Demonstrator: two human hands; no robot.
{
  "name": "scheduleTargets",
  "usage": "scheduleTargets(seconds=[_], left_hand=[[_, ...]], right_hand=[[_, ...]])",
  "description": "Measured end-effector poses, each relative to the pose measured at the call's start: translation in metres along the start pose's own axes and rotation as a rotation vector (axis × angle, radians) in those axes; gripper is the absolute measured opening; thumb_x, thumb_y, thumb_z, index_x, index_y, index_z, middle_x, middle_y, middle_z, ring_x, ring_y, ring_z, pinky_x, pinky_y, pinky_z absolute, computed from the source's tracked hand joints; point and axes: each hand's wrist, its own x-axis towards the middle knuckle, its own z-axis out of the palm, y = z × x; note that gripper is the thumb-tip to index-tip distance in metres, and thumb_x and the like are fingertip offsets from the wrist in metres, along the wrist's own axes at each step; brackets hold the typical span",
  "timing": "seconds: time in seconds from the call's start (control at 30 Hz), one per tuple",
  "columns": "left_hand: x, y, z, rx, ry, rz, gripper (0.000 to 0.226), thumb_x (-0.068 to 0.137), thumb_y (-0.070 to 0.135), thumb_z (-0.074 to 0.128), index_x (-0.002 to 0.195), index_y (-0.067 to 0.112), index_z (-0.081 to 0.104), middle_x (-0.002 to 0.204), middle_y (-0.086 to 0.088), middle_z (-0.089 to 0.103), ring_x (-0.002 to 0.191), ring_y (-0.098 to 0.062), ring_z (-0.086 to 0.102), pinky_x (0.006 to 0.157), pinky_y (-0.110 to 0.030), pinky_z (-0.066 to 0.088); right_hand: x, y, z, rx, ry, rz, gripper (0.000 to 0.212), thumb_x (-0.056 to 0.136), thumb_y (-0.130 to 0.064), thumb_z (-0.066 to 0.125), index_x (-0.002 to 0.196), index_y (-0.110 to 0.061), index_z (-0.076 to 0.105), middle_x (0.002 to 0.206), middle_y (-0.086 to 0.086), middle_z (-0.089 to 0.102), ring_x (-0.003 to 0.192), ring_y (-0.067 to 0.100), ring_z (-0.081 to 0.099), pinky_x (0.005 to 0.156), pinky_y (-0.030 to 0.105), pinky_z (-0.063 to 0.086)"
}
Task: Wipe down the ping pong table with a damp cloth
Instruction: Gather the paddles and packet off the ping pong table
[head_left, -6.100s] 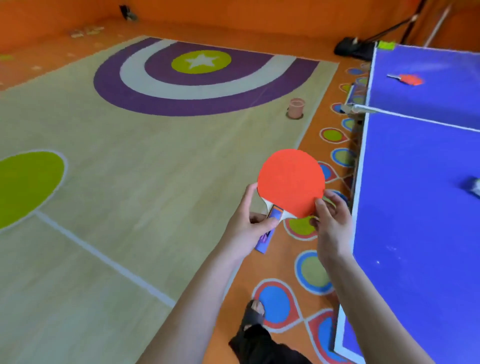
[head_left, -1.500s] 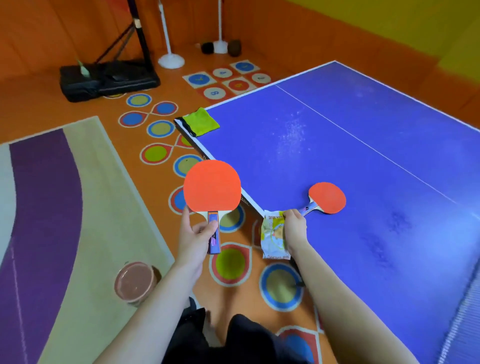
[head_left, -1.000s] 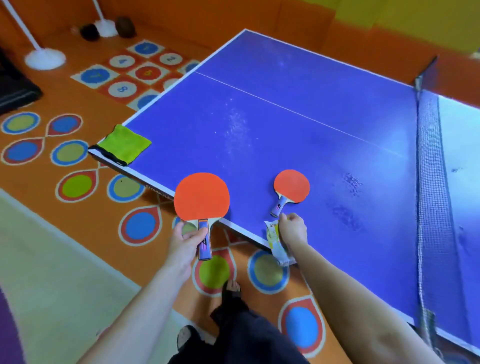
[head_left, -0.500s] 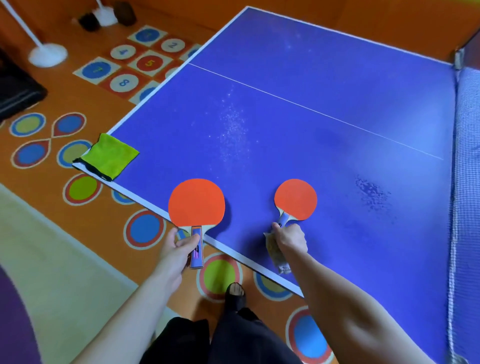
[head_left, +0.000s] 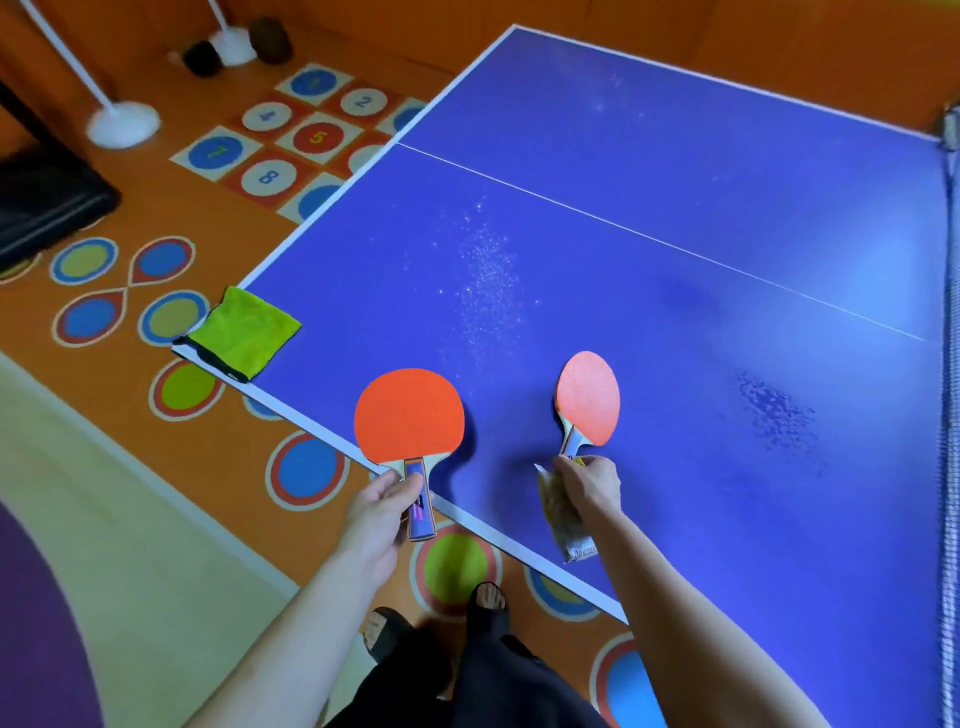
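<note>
**Both hands full of clutter, cloth waiting at the table corner**

Head view: the left hand (head_left: 382, 512) has its fingers and thumb wrapped round the handle of a paddle (head_left: 409, 415), whose red face hangs over the near edge of the ping pong table (head_left: 675, 182). The right hand (head_left: 587, 486) pinches the handle of a second paddle (head_left: 588, 399), tilted up off the blue top, and holds a crumpled wrapper (head_left: 563, 525) in the same grip. Neither hand has a finger free. This looks like clearing the surface, so that nothing stands in the way of the wiping.

The green cloth (head_left: 243, 332) lies folded on the near left corner of the table, partly over the edge, well apart from both hands and untouched. It seems parked there within reach for later. Whether it is damp cannot be told.

A pale dusting (head_left: 488, 280) marks the middle of the top, and a darker blotch (head_left: 774, 410) sits nearer the net (head_left: 953, 364). Wiping appears not yet begun.
</note>
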Motion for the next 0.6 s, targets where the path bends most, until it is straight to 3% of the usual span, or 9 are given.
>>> scheduleTargets(seconds=[0.07,0.13,0.2,0.27,0.33,0.47,0.6], left_hand=[[-0.003,0.008,0.003,-0.037,-0.002,0.001,0.014,0.093,0.006,0.066,0.099,0.015,0.058,0.103,-0.012,0.065,0.091,-0.026,0.065,0.090,-0.042,0.050],[-0.004,0.015,0.004,-0.069,-0.001,0.014,0.018,0.093,0.005,0.067,0.100,0.017,0.055,0.097,-0.011,0.066,0.090,-0.028,0.067,0.092,-0.046,0.051],[-0.005,0.024,0.003,-0.083,-0.015,0.054,0.019,0.092,0.007,0.068,0.104,0.011,0.054,0.094,-0.013,0.067,0.086,-0.027,0.068,0.083,-0.043,0.053],[-0.005,0.032,0.001,-0.107,-0.011,0.096,0.019,0.091,0.006,0.069,0.093,0.013,0.051,0.089,-0.016,0.067,0.077,-0.025,0.066,0.072,-0.036,0.051],[-0.004,0.041,-0.001,-0.116,-0.006,0.141,0.023,0.091,0.005,0.069,0.088,0.015,0.048,0.086,-0.017,0.069,0.069,-0.022,0.065,0.063,-0.029,0.049],[-0.009,0.063,-0.011,-0.195,-0.039,0.225,0.021,0.092,0.004,0.068,0.099,0.010,0.050,0.089,-0.016,0.070,0.063,-0.018,0.065,0.049,-0.023,0.048],[-0.011,0.086,-0.031,-0.221,-0.084,0.338,0.028,0.091,0.001,0.068,0.112,0.006,0.051,0.086,-0.009,0.066,0.077,-0.021,0.068,0.063,-0.029,0.055]], right_hand=[[-0.015,-0.016,0.001,-0.002,-0.045,-0.087,0.029,0.073,-0.033,0.071,0.061,-0.020,0.048,0.054,-0.004,0.049,0.058,0.022,0.048,0.061,0.033,0.042],[-0.034,-0.034,0.003,-0.018,-0.101,-0.195,0.031,0.072,-0.032,0.071,0.060,-0.020,0.046,0.054,-0.004,0.042,0.056,0.019,0.041,0.059,0.033,0.038],[-0.054,-0.054,0.007,0.003,-0.165,-0.289,0.033,0.071,-0.034,0.071,0.062,-0.012,0.048,0.057,-0.001,0.043,0.057,0.019,0.041,0.059,0.032,0.039],[-0.074,-0.074,0.013,0.010,-0.224,-0.378,0.036,0.075,-0.034,0.071,0.069,-0.005,0.051,0.059,-0.001,0.047,0.057,0.018,0.044,0.060,0.033,0.040],[-0.095,-0.094,0.022,-0.006,-0.266,-0.459,0.031,0.083,-0.030,0.074,0.068,-0.013,0.052,0.057,-0.008,0.048,0.054,0.013,0.045,0.059,0.029,0.038],[-0.139,-0.128,0.046,-0.048,-0.359,-0.587,0.019,0.088,-0.028,0.078,0.081,-0.019,0.063,0.058,-0.013,0.051,0.051,0.009,0.047,0.051,0.022,0.042],[-0.170,-0.157,0.072,-0.048,-0.407,-0.661,0.022,0.088,-0.029,0.081,0.092,-0.011,0.069,0.059,-0.008,0.047,0.050,0.012,0.042,0.041,0.025,0.038]])
